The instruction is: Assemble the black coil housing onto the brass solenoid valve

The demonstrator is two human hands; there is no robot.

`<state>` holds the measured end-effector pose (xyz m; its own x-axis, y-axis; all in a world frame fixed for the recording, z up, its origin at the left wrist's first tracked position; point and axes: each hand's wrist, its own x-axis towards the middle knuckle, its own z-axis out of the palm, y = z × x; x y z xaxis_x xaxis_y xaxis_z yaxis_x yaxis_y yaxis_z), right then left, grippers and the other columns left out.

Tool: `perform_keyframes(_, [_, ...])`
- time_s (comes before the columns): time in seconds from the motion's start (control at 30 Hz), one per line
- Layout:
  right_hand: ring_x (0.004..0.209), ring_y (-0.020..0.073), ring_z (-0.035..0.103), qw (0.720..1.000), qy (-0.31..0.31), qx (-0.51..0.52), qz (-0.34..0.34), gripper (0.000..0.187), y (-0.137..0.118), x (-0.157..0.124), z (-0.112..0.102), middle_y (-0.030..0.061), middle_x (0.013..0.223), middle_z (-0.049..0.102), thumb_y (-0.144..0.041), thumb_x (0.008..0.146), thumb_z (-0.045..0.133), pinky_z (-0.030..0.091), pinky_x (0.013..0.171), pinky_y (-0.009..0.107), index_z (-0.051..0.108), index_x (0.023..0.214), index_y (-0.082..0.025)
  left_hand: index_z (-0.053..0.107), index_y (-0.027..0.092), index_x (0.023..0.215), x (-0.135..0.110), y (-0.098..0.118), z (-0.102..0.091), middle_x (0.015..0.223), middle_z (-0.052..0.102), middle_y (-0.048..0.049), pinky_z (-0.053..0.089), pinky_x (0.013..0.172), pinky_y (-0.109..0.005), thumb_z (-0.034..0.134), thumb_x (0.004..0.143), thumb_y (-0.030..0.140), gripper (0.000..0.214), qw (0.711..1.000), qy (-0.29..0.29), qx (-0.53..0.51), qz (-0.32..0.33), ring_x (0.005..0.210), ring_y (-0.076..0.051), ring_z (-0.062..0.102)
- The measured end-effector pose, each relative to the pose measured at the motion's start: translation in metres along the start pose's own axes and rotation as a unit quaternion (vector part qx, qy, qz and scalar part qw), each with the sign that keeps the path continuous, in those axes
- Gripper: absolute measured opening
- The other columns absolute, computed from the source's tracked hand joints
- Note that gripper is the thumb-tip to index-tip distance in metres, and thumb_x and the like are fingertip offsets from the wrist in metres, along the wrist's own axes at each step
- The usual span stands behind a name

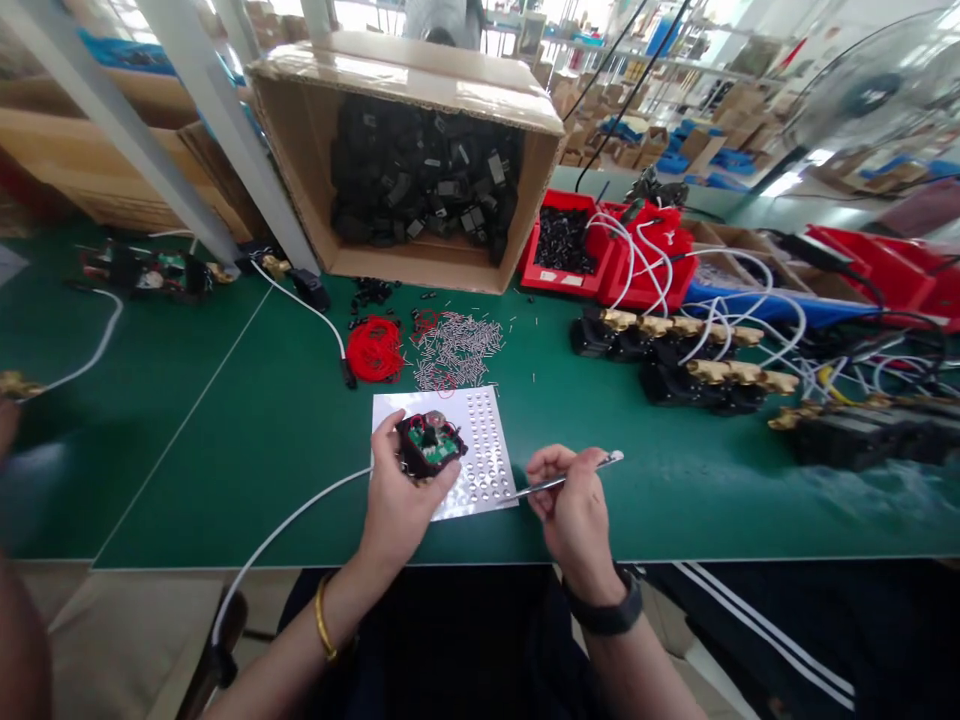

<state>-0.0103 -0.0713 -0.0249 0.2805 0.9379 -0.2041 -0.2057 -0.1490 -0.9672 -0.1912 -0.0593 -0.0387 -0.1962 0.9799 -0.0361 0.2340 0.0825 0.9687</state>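
My left hand (397, 495) grips a small black housing (429, 443) with a green circuit board and red wires inside; a white cable (277, 530) trails from it off the table's front edge. My right hand (574, 510) holds metal tweezers (559, 482), whose tip points left onto a white sheet (480, 420) dotted with small clear pads. The sheet lies on the green table (262, 430) directly under both hands.
A tipped cardboard box (420, 150) of black parts stands behind. Loose metal pins (457, 350) and red wire coils (375, 350) lie before it. Red bins (570, 245) and finished black units with brass fittings (675, 345) and white cables crowd the right.
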Motion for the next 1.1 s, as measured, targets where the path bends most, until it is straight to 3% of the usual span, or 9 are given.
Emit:
perform_keyframes(0.07, [0.038, 0.0093, 0.044, 0.999, -0.023, 0.024, 0.04, 0.065, 0.008, -0.001, 0.004, 0.0007, 0.05, 0.053, -0.071, 0.083, 0.027, 0.03, 0.034, 0.019, 0.058, 0.071, -0.016, 0.036, 0.019, 0.119, 0.012, 0.003, -0.011, 0.108, 0.056, -0.0101, 0.05, 0.081, -0.037, 0.067, 0.066, 0.048, 0.068, 0.995, -0.055, -0.07, -0.041, 0.096, -0.026, 0.058])
perform_keyframes(0.17, [0.053, 0.0149, 0.06, 0.997, -0.054, 0.005, 0.052, 0.045, 0.018, 0.001, 0.007, 0.0055, 0.065, 0.065, -0.061, 0.078, 0.054, 0.048, 0.047, 0.024, 0.056, 0.081, -0.016, 0.046, 0.018, 0.111, 0.025, 0.008, -0.037, 0.101, 0.058, -0.0075, 0.05, 0.068, -0.031, 0.064, 0.063, 0.057, 0.064, 0.962, -0.242, -0.111, -0.064, 0.086, -0.024, 0.059])
perform_keyframes(0.27, [0.054, 0.0155, 0.061, 0.996, -0.059, -0.054, 0.027, 0.034, 0.027, 0.004, 0.008, 0.0032, 0.063, 0.065, -0.044, 0.071, 0.072, 0.051, 0.053, 0.027, 0.055, 0.081, -0.016, 0.055, 0.019, 0.104, 0.026, 0.013, -0.052, 0.108, 0.057, -0.0065, 0.048, 0.08, -0.033, 0.069, 0.062, 0.049, 0.054, 0.919, -0.394, -0.017, -0.004, 0.094, -0.026, 0.056])
perform_keyframes(0.43, [0.055, 0.0167, 0.063, 0.995, -0.005, -0.095, -0.008, 0.029, 0.034, 0.003, 0.012, 0.0053, 0.065, 0.067, -0.043, 0.076, 0.066, 0.053, 0.052, 0.027, 0.057, 0.079, -0.015, 0.058, 0.022, 0.109, 0.021, 0.017, -0.044, 0.139, 0.04, -0.0074, 0.032, 0.104, -0.04, 0.074, 0.061, 0.047, 0.057, 0.861, -0.497, 0.088, 0.055, 0.125, -0.031, 0.037])
perform_keyframes(0.57, [0.056, 0.017, 0.063, 0.992, 0.003, -0.122, -0.02, 0.025, 0.033, 0.001, 0.014, 0.0053, 0.065, 0.067, -0.04, 0.079, 0.064, 0.053, 0.054, 0.027, 0.058, 0.078, -0.015, 0.041, 0.025, 0.133, 0.024, 0.016, -0.041, 0.142, 0.036, -0.0066, 0.028, 0.107, -0.043, 0.072, 0.065, 0.047, 0.078, 0.846, -0.515, 0.127, 0.05, 0.127, -0.031, 0.036])
perform_keyframes(0.67, [0.058, 0.017, 0.064, 0.989, -0.018, -0.142, -0.029, 0.023, 0.032, 0.002, 0.012, 0.0057, 0.066, 0.067, -0.038, 0.081, 0.062, 0.052, 0.054, 0.026, 0.058, 0.077, -0.015, 0.032, 0.025, 0.138, 0.025, 0.015, -0.042, 0.142, 0.036, -0.006, 0.029, 0.106, -0.043, 0.072, 0.066, 0.044, 0.084, 0.851, -0.511, 0.114, 0.041, 0.126, -0.031, 0.038])
perform_keyframes(0.8, [0.057, 0.0171, 0.064, 0.989, -0.048, -0.14, -0.028, 0.024, 0.031, 0.003, 0.009, 0.0054, 0.064, 0.067, -0.038, 0.081, 0.062, 0.053, 0.054, 0.027, 0.057, 0.075, -0.016, 0.032, 0.022, 0.138, 0.022, 0.013, -0.042, 0.141, 0.037, -0.0078, 0.032, 0.105, -0.043, 0.071, 0.067, 0.044, 0.084, 0.865, -0.495, 0.074, 0.034, 0.124, -0.032, 0.04])
perform_keyframes(1.03, [0.058, 0.0175, 0.064, 0.99, -0.071, -0.124, -0.004, 0.027, 0.031, 0.004, 0.006, 0.0056, 0.064, 0.066, -0.041, 0.08, 0.061, 0.052, 0.056, 0.027, 0.056, 0.076, -0.016, 0.032, 0.023, 0.138, 0.024, 0.012, -0.04, 0.14, 0.04, -0.0075, 0.032, 0.105, -0.041, 0.071, 0.067, 0.042, 0.083, 0.864, -0.498, 0.065, 0.012, 0.122, -0.03, 0.043])
perform_keyframes(1.1, [0.059, 0.0175, 0.064, 0.987, -0.076, -0.141, -0.011, 0.026, 0.032, 0.006, 0.006, 0.0058, 0.065, 0.066, -0.041, 0.081, 0.06, 0.051, 0.057, 0.027, 0.055, 0.076, -0.016, 0.04, 0.023, 0.134, 0.024, 0.008, -0.041, 0.141, 0.039, -0.0065, 0.032, 0.105, -0.04, 0.072, 0.064, 0.043, 0.079, 0.864, -0.5, 0.055, 0.01, 0.123, -0.03, 0.042])
